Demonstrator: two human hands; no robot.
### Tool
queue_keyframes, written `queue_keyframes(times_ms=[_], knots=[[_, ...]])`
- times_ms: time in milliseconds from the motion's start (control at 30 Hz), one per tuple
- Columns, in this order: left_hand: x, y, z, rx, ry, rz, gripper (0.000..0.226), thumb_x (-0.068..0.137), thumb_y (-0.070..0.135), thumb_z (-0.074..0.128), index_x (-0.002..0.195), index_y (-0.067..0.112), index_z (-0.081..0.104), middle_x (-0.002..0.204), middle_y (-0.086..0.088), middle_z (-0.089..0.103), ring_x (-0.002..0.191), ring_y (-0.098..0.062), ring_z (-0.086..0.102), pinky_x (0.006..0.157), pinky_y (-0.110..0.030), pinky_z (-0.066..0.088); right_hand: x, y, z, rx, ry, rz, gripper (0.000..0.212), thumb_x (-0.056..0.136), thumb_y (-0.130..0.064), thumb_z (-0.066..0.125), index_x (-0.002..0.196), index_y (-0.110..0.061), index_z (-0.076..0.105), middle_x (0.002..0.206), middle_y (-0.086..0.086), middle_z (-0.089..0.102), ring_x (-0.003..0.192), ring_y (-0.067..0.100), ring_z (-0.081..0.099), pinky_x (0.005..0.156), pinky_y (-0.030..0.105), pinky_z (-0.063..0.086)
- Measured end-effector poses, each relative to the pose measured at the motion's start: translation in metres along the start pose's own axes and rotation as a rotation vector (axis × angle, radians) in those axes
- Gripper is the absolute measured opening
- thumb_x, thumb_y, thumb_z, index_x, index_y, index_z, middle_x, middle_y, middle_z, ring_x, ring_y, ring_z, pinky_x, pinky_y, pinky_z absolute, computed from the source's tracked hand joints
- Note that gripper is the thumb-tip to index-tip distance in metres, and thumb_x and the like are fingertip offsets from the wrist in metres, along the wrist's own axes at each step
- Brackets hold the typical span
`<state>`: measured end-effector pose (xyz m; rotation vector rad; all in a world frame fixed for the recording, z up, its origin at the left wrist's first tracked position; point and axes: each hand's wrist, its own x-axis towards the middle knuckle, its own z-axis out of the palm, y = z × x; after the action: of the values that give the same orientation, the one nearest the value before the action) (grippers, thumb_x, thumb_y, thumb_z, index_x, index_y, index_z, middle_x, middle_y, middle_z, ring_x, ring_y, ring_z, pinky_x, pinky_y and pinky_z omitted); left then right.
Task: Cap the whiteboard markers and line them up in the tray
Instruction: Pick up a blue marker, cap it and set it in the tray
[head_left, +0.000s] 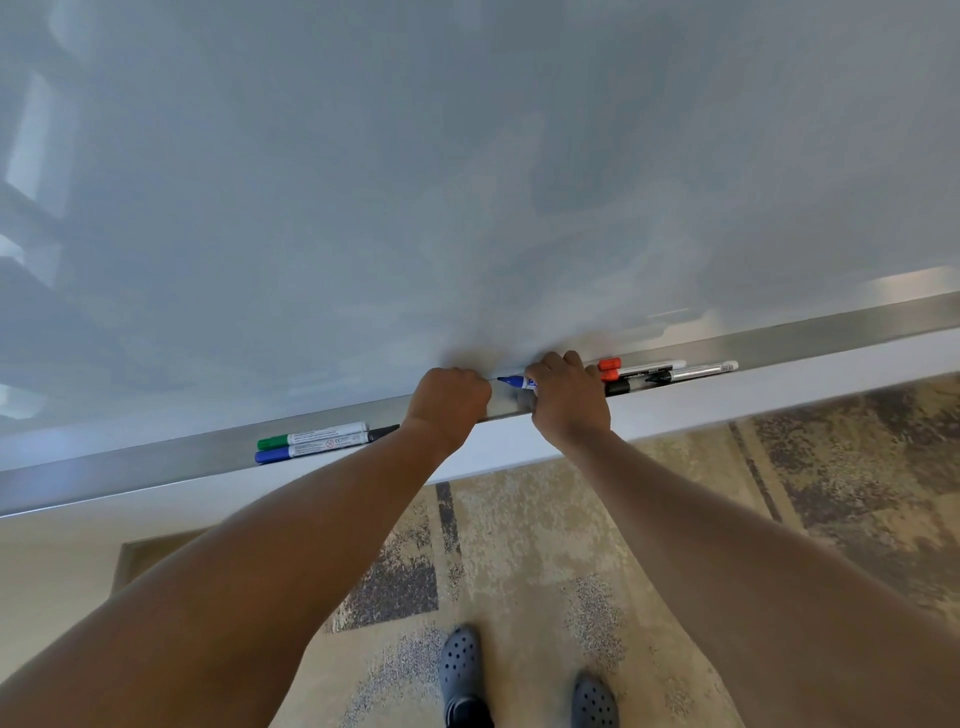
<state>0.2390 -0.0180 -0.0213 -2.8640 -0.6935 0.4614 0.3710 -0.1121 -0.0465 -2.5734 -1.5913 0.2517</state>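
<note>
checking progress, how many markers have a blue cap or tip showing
2: a blue-capped marker lies at the tray's left, beside a green one; an uncapped blue marker is in the right hand. Hands may hide more.

Capped markers (311, 441) along tray (156, 470)

Head view, down onto tray (156, 470)

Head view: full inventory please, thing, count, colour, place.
Glossy whiteboard: 1, pale grey-white, fills upper frame.
Metal tray: 1, silver, along board's bottom edge.
Capped markers, left: 2, green-capped and blue-capped, in tray.
Markers, right: about 3, red and black caps, in tray.
Uncapped blue marker: 1, held over tray.
Patterned rug: 1, beige-grey, floor.
Perforated clogs: 2, dark grey.
Left hand: curled, contents hidden.
Right hand: grips blue marker.
</note>
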Motion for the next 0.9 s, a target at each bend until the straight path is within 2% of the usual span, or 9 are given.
queue_keyframes(times_ms=[133, 233, 333, 467, 633, 800, 900], knots=[[-0.005, -0.002, -0.004, -0.02, 0.015, 0.025, 0.022, 0.091, 0.005, 0.058, 0.111, 0.015, 0.063, 0.105, -0.003, 0.068, 0.093, -0.024, 0.069, 0.08, -0.034, 0.054, -0.007, -0.003, -0.008, 0.038, 0.02, -0.01, 0.033, 0.085, -0.008, 0.057, 0.117, -0.014, 0.061, 0.114, 0.006, 0.059, 0.108, 0.027, 0.05, 0.086, 0.04, 0.042], [-0.012, -0.007, -0.01, -0.055, 0.028, 0.002, 0.033, 0.09, 0.007, 0.06, 0.123, 0.013, 0.057, 0.114, -0.005, 0.063, 0.095, -0.025, 0.068, 0.082, -0.035, 0.054, -0.012, -0.007, -0.016, 0.057, 0.023, -0.029, 0.039, 0.082, -0.005, 0.056, 0.119, -0.014, 0.06, 0.115, 0.006, 0.058, 0.108, 0.027, 0.05, 0.085, 0.038, 0.039], [-0.019, -0.011, -0.016, -0.068, 0.026, -0.039, 0.044, 0.085, 0.001, 0.063, 0.126, 0.013, 0.052, 0.118, -0.005, 0.058, 0.092, -0.027, 0.068, 0.077, -0.034, 0.053, -0.017, -0.01, -0.025, 0.073, 0.044, -0.055, 0.04, 0.081, -0.004, 0.055, 0.119, -0.015, 0.059, 0.115, 0.005, 0.057, 0.107, 0.027, 0.05, 0.084, 0.037, 0.038], [-0.03, -0.016, -0.02, -0.167, 0.045, -0.092, 0.044, 0.082, -0.006, 0.061, 0.121, 0.015, 0.054, 0.116, -0.004, 0.057, 0.085, -0.027, 0.067, 0.07, -0.033, 0.051, -0.023, -0.012, -0.038, 0.1, 0.064, -0.094, 0.041, 0.079, -0.002, 0.056, 0.118, -0.014, 0.058, 0.114, 0.006, 0.055, 0.104, 0.027, 0.05, 0.078, 0.033, 0.033], [-0.048, -0.016, -0.017, -0.458, 0.125, -0.206, 0.04, 0.086, -0.005, 0.057, 0.116, 0.021, 0.062, 0.11, 0.0, 0.058, 0.089, -0.025, 0.064, 0.075, -0.031, 0.051, -0.036, -0.016, -0.056, 0.159, 0.083, -0.147, 0.036, 0.079, -0.002, 0.056, 0.114, -0.014, 0.057, 0.113, 0.007, 0.052, 0.096, 0.026, 0.055, 0.073, 0.03, 0.03], [-0.071, -0.013, -0.031, -0.868, 0.237, -0.431, 0.026, 0.09, 0.003, 0.059, 0.107, 0.02, 0.069, 0.105, 0.0, 0.06, 0.088, -0.016, 0.054, 0.074, -0.024, 0.04, -0.052, -0.019, -0.07, 0.201, 0.131, -0.224, 0.032, 0.082, -0.004, 0.054, 0.112, -0.015, 0.058, 0.112, 0.008, 0.052, 0.095, 0.026, 0.054, 0.07, 0.033, 0.035], [-0.084, -0.012, -0.041, -1.022, 0.303, -0.496, 0.023, 0.089, 0.005, 0.062, 0.105, 0.02, 0.07, 0.107, 0.002, 0.068, 0.089, -0.014, 0.058, 0.074, -0.02, 0.04, -0.06, -0.022, -0.077, 0.207, 0.183, -0.254, 0.028, 0.086, -0.007, 0.05, 0.112, -0.014, 0.058, 0.107, 0.008, 0.054, 0.093, 0.029, 0.054, 0.07, 0.037, 0.041]])
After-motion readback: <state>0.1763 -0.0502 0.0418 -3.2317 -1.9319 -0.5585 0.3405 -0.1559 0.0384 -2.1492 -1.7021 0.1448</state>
